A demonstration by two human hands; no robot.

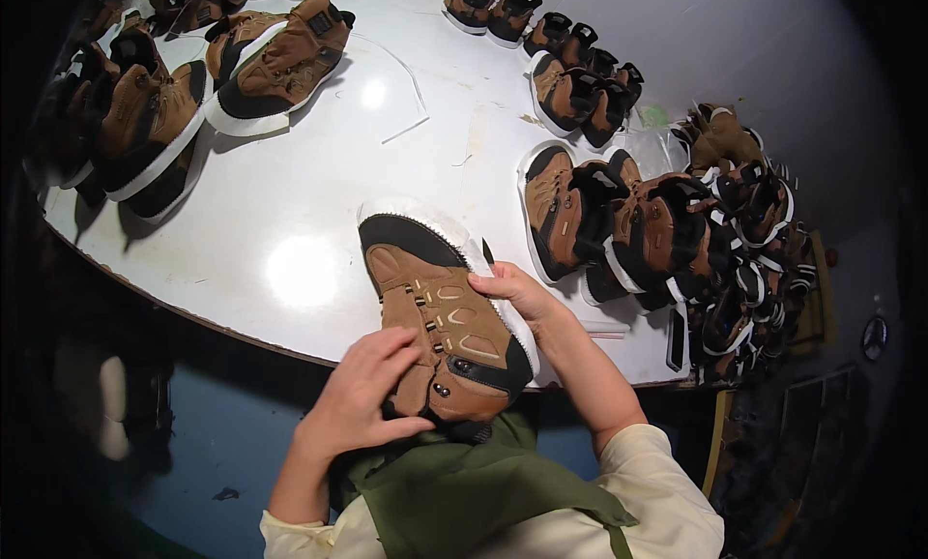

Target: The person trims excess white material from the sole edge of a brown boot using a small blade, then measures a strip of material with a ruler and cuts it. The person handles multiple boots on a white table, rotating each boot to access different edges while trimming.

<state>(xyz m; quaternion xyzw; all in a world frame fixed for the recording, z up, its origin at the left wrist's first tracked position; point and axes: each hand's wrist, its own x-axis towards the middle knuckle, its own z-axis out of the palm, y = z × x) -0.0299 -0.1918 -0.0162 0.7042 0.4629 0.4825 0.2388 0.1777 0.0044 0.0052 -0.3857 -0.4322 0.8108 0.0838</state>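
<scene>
Looked matt, suede-like on the held shoe (450, 315)
Shone smooth, glossy on the white table (290, 187) toward its near edge
</scene>
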